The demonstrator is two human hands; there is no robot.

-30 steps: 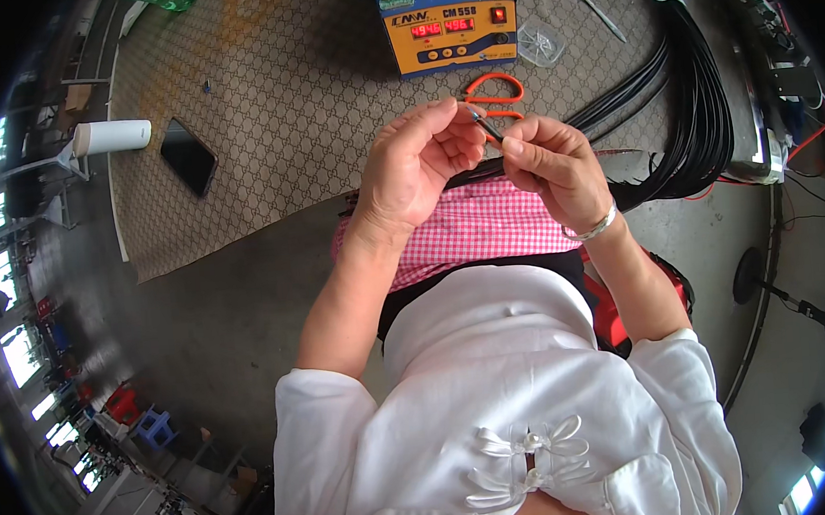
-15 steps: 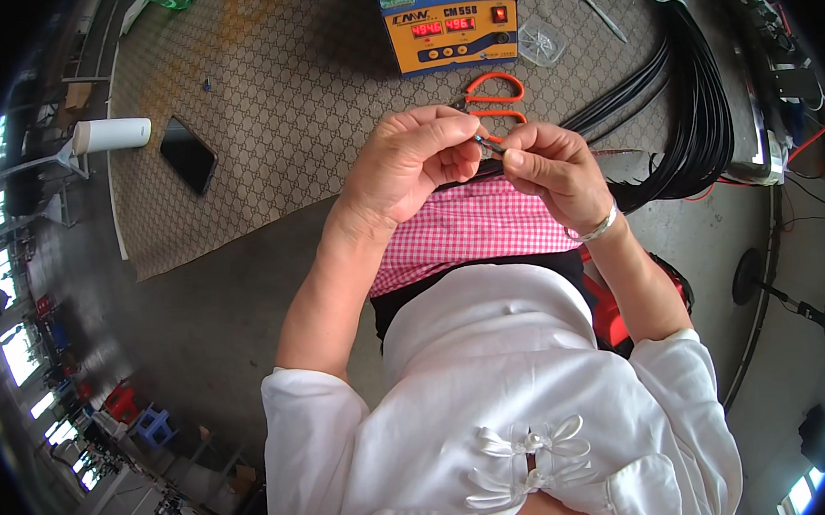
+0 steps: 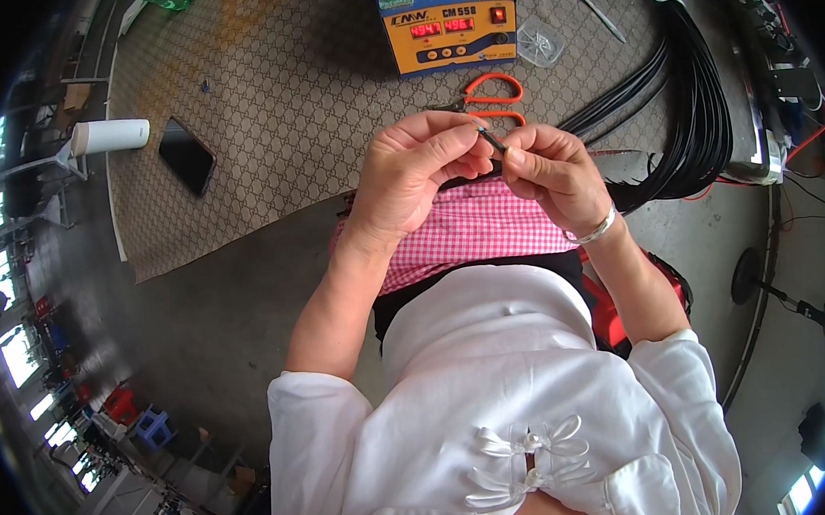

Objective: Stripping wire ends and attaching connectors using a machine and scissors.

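Observation:
In front of my waist, at the table's near edge, my two hands are close together. My right hand (image 3: 558, 173) pinches a short dark cable end (image 3: 491, 140) between thumb and forefinger. The thumb and forefinger of my left hand (image 3: 407, 174) close on the cable's other tip, where a bit of blue shows; the finer wires there are too small to make out. Just beyond the fingers lie orange-handled scissors (image 3: 519, 88), their blades partly hidden behind my left hand.
A blue and yellow power unit (image 3: 453, 42) with a red display stands at the back. Beside it are a clear plastic dish (image 3: 541, 44) and a spoon (image 3: 586, 1). A thick bundle of black cables (image 3: 703, 103) lies right. On the left are a phone (image 3: 186, 157) and a white cup (image 3: 111, 136).
My left hand has shifted slightly and its fingers have turned a little. More of the dark cable end shows between my fingertips. My right hand has barely moved.

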